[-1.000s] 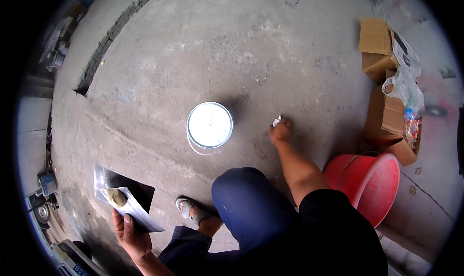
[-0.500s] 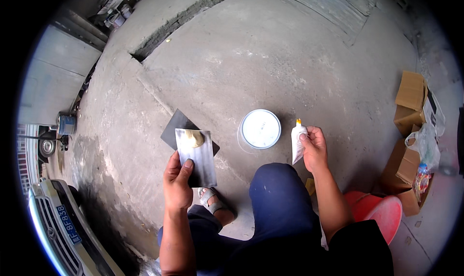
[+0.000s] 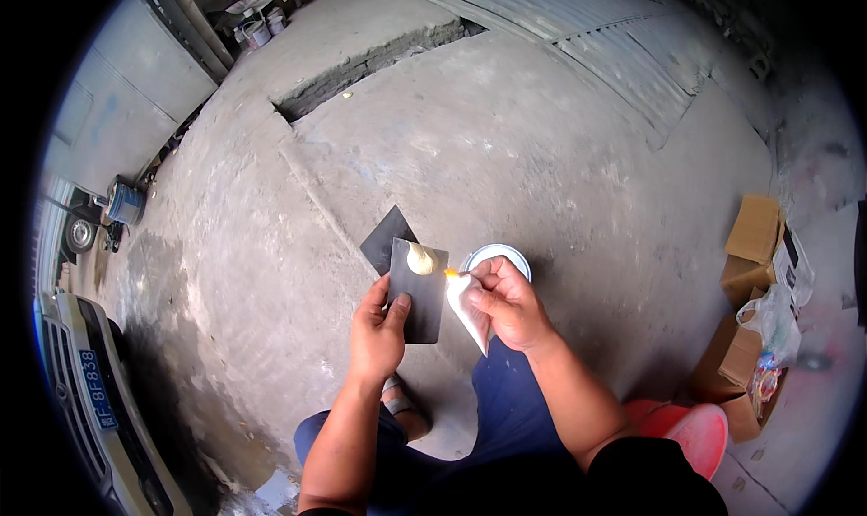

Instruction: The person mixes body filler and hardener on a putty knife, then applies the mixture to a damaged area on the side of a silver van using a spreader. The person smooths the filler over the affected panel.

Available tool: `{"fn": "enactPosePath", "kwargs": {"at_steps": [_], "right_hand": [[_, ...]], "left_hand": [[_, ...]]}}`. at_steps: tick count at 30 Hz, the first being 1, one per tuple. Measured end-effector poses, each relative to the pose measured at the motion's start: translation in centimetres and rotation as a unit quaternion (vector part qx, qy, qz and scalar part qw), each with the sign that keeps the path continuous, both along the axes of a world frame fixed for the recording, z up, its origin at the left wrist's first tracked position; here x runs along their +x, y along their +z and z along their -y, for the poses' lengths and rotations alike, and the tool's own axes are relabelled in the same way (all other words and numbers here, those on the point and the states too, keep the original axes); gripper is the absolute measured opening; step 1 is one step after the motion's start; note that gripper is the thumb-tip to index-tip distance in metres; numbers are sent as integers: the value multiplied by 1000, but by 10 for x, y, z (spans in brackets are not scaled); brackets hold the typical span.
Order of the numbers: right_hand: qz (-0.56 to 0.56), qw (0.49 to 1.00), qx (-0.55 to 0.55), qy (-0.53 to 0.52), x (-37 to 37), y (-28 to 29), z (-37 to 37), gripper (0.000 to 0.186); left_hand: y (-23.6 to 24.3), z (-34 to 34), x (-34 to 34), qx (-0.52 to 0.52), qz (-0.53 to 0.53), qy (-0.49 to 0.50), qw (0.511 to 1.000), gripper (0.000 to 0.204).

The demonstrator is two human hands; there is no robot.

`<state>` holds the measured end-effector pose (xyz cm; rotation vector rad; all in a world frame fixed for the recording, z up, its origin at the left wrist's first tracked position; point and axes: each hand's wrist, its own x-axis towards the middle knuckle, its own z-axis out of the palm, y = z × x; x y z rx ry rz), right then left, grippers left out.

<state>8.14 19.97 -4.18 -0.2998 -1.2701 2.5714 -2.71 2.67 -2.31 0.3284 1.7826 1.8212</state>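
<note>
My left hand [image 3: 377, 337] grips a flat dark putty scraper [image 3: 417, 304], thumb on its face. Near the scraper's far edge sits a cream blob of putty [image 3: 421, 259]. A second dark square plate [image 3: 386, 238] sticks out behind it at an angle; it seems to be in the same hand, though the grip is hidden. My right hand [image 3: 511, 310] pinches a white squeeze tube [image 3: 466, 305], its tail pointing down. Orange-yellow paste shows at the nozzle, close beside the scraper's right edge. Beyond that hand, a round white-topped can [image 3: 512, 252] is partly covered by my fingers.
At my right stand a red plastic basin [image 3: 700, 436] and opened cardboard boxes [image 3: 754, 227] with a plastic bag [image 3: 775, 322]. A car front [image 3: 77, 399] is at the left. Farther off, a trench [image 3: 361, 74] cuts the concrete floor beside metal sheets [image 3: 596, 33].
My right hand has brought the tube left, up to the scraper, and now covers part of the can. The left hand has shifted right with both plates. The view has tilted slightly.
</note>
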Motion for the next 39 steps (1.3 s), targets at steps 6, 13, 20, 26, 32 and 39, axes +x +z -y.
{"fn": "enactPosePath", "kwargs": {"at_steps": [6,13,20,26,32,39], "right_hand": [[-9,997,-73,-4,-9,11,11,34],[-38,997,-62,11,-15,11,11,26],[-35,999,-39,1,-18,11,11,18],[9,1000,-3,-8,-17,12,11,13],[12,999,26,-43,-20,13,16,11],[44,995,71,-57,-20,9,15,8]], "left_hand": [[3,-1,-4,2,-7,-7,1000,38],[3,-1,-6,-9,7,-21,1000,38],[-9,-1,-7,4,-1,-28,1000,38],[-4,-1,-7,-5,-14,-33,999,37],[2,-2,-5,-12,-13,-33,999,37],[0,-3,-6,-16,-14,-39,999,37]]}}
